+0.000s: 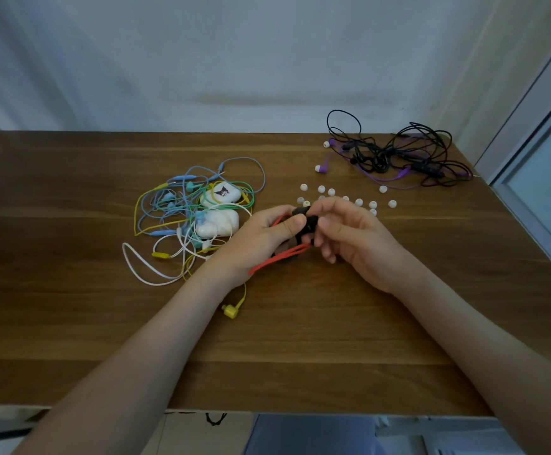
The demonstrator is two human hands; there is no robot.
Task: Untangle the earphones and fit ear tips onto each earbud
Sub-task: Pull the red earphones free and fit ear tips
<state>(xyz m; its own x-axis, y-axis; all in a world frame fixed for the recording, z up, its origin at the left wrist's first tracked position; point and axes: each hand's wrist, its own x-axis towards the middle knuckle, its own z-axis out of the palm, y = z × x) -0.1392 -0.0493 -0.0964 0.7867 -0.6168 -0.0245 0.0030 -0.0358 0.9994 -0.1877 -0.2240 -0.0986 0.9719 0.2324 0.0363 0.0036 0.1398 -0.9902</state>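
Both forearms reach over the tabletop (70, 323). The left hand (264, 238) and right hand (353, 238) meet at its middle, each pinching the black earbuds (304, 219) of the red cable (279, 259). White ear tips (359, 202) lie scattered just behind them.

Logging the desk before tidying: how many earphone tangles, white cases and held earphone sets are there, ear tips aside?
Earphone tangles: 2, pastel tangle and black-purple tangle
White cases: 2, cartoon-printed case and plain case
Red-cabled earphones, held: 1
Total: 5

No readable text; cartoon on white case (220, 194).
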